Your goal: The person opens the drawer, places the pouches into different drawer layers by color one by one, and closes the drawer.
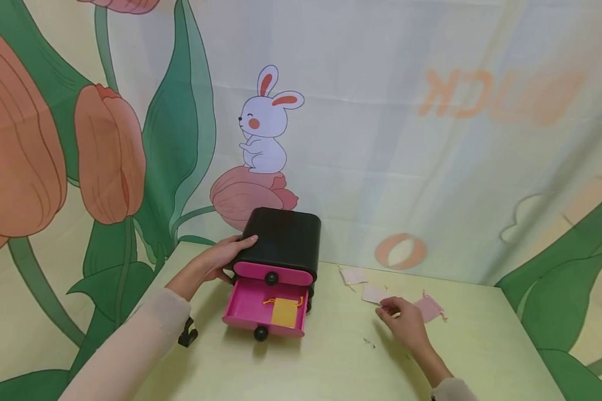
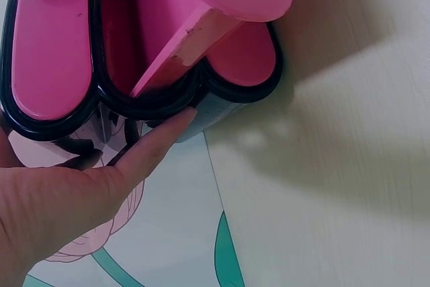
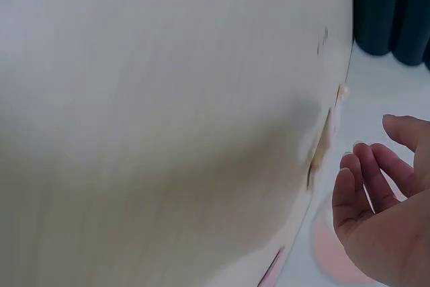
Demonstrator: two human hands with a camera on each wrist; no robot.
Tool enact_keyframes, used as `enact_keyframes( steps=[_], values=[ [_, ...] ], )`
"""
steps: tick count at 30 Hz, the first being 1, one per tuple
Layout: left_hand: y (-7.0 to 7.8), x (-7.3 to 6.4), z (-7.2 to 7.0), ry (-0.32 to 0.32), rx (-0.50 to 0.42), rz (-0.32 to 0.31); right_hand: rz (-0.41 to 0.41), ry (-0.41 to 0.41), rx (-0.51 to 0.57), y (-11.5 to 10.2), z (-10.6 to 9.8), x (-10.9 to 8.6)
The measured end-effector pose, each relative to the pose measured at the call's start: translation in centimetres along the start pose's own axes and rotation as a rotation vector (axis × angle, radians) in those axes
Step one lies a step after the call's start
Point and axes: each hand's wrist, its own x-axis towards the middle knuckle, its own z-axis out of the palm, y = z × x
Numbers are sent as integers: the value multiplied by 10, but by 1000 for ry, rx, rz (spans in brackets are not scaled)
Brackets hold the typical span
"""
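Note:
A black drawer box [image 1: 283, 239] with pink drawer fronts stands on the table. My left hand [image 1: 221, 257] grips its left side, thumb over the top edge; in the left wrist view the hand [image 2: 80, 199] lies against the black casing. Below the closed top drawer [image 1: 251, 271], another pink drawer [image 1: 243, 305] is pulled out and holds a yellow drawstring pouch [image 1: 284, 313]. My right hand [image 1: 406, 326] hovers over the table with loosely bent fingers and nothing in them. Near its fingertips lies a pale pink pouch [image 1: 373, 293]; a darker pink pouch [image 1: 430, 307] is partly behind the hand.
Another pale pouch [image 1: 353, 275] lies farther back on the table [image 1: 331, 367]. Small silvery bits [image 1: 369, 342] lie in front of the right hand. A printed curtain [image 1: 361, 139] hangs right behind the table. A small black piece [image 1: 188, 334] shows by the left sleeve.

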Motion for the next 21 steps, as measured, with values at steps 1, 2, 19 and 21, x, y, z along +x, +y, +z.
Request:
enact_keyframes(
  steps=[1,2,19,21],
  values=[
    [1,-1,0,2,1,-1,3,-8,14,-3,3,-1],
    [1,-1,0,2,0,-1,0,-16,27,-7,7,-2],
    [4,-4,1,5,5,-13,-208,-230,134,-82,57,-36],
    [4,-4,2,1,8,-11,-217,-272,137,-91,59,-41]
  ],
)
